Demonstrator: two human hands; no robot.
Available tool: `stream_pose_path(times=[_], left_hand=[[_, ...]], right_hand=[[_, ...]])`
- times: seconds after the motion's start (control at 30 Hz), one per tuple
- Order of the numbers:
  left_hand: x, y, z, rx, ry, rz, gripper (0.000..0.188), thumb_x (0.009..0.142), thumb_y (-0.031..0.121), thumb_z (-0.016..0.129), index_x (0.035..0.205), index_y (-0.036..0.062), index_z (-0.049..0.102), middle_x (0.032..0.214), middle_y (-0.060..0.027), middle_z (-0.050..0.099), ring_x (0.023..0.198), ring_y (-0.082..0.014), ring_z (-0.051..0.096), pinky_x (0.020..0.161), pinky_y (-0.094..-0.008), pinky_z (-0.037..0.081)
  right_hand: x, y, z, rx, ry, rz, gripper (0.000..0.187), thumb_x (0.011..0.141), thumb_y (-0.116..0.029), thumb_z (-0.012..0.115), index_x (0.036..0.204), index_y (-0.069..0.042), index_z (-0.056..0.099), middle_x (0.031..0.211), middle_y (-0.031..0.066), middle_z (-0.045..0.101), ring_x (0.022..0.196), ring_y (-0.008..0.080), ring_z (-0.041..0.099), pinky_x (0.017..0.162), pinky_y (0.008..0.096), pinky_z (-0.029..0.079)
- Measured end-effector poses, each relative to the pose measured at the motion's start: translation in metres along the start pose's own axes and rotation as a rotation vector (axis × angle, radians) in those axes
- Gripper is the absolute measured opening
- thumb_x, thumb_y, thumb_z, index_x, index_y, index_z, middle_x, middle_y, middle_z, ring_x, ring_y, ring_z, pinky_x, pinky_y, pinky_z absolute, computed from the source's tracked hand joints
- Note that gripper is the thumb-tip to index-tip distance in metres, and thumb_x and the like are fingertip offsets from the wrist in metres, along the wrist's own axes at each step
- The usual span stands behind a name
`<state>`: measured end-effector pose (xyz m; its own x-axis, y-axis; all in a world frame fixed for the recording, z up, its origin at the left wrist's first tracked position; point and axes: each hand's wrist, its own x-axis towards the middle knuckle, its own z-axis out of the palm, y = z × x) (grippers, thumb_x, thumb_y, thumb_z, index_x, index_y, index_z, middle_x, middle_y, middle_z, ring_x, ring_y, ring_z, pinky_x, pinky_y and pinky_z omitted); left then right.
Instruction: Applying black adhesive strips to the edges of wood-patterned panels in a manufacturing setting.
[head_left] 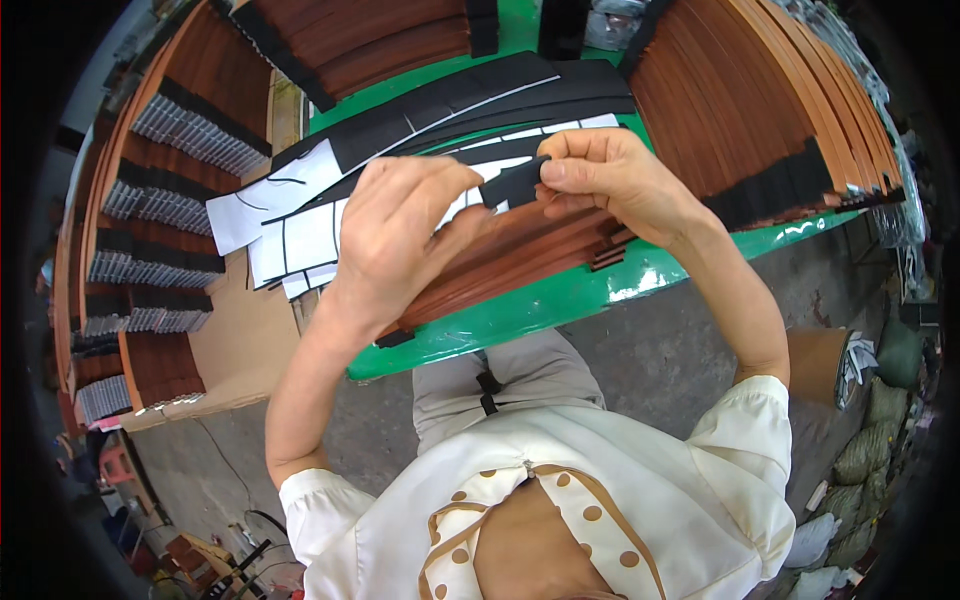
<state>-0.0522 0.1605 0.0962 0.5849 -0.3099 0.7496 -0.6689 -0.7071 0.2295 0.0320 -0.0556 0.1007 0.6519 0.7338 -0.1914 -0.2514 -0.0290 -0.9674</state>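
Note:
My right hand [610, 180] pinches a small black flat piece [515, 185] between thumb and fingers at its right end. My left hand [400, 225] is at the piece's other end, thumb and fingers curved with a gap between them; whether they touch its edge I cannot tell. Below the hands lies a stack of reddish-brown wooden strips [500, 262] on the green table. Behind them are white sheets [310, 235] crossed by black lines and long black strips [430, 105], partly hidden by my left hand.
The glossy green table [560, 310] ends just in front of me. Brown, black-ended strips are stacked at the right [720, 90], at the back [370, 40] and on the left [210, 90]. A brown board [235, 340] lies at the left. On the floor at right stands a brown bin [815, 365].

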Motion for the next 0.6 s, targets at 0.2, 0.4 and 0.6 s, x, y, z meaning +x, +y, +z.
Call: stream_pose_path(times=[0.2, 0.4, 0.6], left_hand=[[-0.003, 0.051, 0.02, -0.031, 0.017, 0.1, 0.032, 0.056, -0.001, 0.075, 0.085, -0.0009, 0.06, 0.079, -0.0081, 0.06, 0.062, -0.0192, 0.054, 0.055, -0.0302, 0.037], [-0.012, 0.078, 0.052, -0.103, 0.054, 0.198, 0.034, 0.054, -0.004, 0.073, 0.086, -0.002, 0.061, 0.078, -0.0082, 0.06, 0.06, -0.0175, 0.054, 0.051, -0.0301, 0.034], [-0.025, 0.09, 0.08, -0.249, -0.017, -0.123, 0.031, 0.061, -0.007, 0.072, 0.088, -0.0029, 0.059, 0.079, -0.0119, 0.06, 0.065, -0.0226, 0.056, 0.057, -0.0295, 0.046]], right_hand=[[-0.057, 0.022, -0.002, 0.129, 0.041, 0.061, 0.021, 0.083, -0.022, 0.068, 0.089, -0.003, 0.061, 0.081, 0.0019, 0.063, 0.075, 0.01, 0.063, 0.071, 0.0236, 0.052], [-0.095, 0.052, -0.016, 0.21, 0.025, 0.048, 0.018, 0.083, -0.018, 0.069, 0.089, -0.003, 0.061, 0.084, 0.0018, 0.063, 0.074, 0.0094, 0.062, 0.07, 0.0237, 0.052], [-0.117, 0.062, -0.037, 0.267, 0.206, 0.0, 0.03, 0.084, -0.017, 0.067, 0.11, -0.004, 0.06, 0.092, 0.0022, 0.062, 0.08, 0.0101, 0.058, 0.074, 0.0278, 0.051]])
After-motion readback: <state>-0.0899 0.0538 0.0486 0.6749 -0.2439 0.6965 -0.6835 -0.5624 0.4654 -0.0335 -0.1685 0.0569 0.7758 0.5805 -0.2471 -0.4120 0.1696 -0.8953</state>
